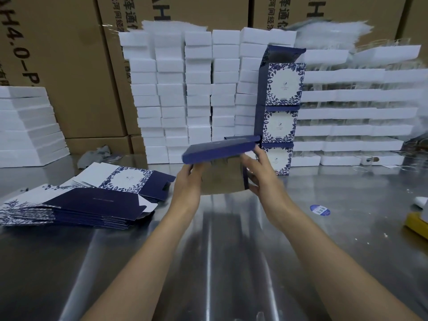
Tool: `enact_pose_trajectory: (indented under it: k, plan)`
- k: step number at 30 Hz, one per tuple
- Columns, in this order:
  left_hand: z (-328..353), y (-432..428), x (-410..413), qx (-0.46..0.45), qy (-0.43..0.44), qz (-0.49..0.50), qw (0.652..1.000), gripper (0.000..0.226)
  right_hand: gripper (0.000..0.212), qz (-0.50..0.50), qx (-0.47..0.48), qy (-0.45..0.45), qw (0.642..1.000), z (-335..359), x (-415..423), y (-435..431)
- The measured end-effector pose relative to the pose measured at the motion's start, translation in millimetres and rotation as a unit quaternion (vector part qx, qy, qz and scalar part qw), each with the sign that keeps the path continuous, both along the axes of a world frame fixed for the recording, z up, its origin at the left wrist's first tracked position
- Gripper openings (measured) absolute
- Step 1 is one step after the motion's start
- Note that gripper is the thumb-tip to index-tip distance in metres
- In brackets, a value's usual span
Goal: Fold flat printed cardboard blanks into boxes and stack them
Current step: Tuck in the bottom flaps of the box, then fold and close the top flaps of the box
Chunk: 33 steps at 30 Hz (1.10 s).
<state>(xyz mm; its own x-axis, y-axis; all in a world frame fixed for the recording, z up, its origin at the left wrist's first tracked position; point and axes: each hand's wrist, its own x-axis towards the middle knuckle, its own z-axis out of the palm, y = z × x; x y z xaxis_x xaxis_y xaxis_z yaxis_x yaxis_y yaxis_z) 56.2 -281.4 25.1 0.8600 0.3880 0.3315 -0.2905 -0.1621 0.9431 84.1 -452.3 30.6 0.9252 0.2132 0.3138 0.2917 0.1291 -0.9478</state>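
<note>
Left hand (188, 181): grips the blank's (220, 149) left edge.
Right hand (260, 174): fingers curled on its right end, beside the stack (281, 112).

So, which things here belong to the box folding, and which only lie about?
Job:
- box held in left hand and right hand
- flat blanks
- stack of folded boxes

Lying about:
- white foam blocks
- brown cartons
- grey rag
- round sticker
- yellow item
</note>
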Motion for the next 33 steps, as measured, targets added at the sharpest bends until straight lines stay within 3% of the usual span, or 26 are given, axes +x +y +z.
enact_pose_trajectory:
  k: [2,4,5,8,12,15,17,20,24,27,30,33]
  plan:
    - [4.7,0.3,0.5,-0.022,0.049,0.023,0.998,0.057,0.062,-0.016,-0.009,-0.010,1.000,-1.5,-0.3,0.4]
    - [10.7,3.4,-0.4,-0.060,0.084,0.055,0.993,0.088,0.028,-0.069,0.009,-0.024,0.997,-0.6,2.0,-1.3]
    - [12.0,6.4,-0.6,-0.078,0.085,0.072,0.991,0.091,0.016,-0.094,0.017,-0.026,0.995,0.4,3.5,-3.2]
    - [11.8,13.2,-0.3,-0.110,0.043,0.098,0.988,0.062,0.025,-0.107,0.009,-0.033,0.994,2.7,7.6,-11.0]
    - [6.7,15.1,-0.5,-0.095,0.026,0.102,0.990,0.058,0.048,-0.050,-0.076,-0.077,0.993,-3.4,5.0,-6.4]
    - [0.1,16.7,0.9,-0.047,-0.012,0.112,0.993,0.038,0.062,-0.065,-0.136,-0.113,0.982,-13.6,1.7,7.3]
    - [-2.3,18.4,1.0,0.000,-0.034,0.112,0.993,0.035,0.046,-0.110,-0.124,-0.134,0.977,-13.4,2.1,9.8]
    - [-3.9,19.4,2.5,0.050,-0.045,0.125,0.990,0.047,0.013,-0.189,-0.068,-0.165,0.966,-8.3,3.5,3.7]
    - [-9.3,18.0,2.8,0.106,-0.044,0.128,0.985,0.043,0.027,-0.274,-0.122,-0.247,0.921,-6.4,3.3,-1.0]
    - [-12.7,14.6,1.3,0.187,-0.062,0.150,0.969,0.048,0.028,-0.265,-0.090,-0.205,0.938,-4.9,5.4,-3.0]
    - [-11.5,11.7,1.6,0.189,-0.065,0.139,0.970,0.046,0.034,-0.230,-0.088,-0.151,0.957,-6.3,8.1,-8.7]
    - [-12.9,13.2,3.2,0.171,-0.066,0.132,0.974,0.045,0.035,-0.201,-0.123,-0.159,0.959,-7.2,10.9,-10.5]
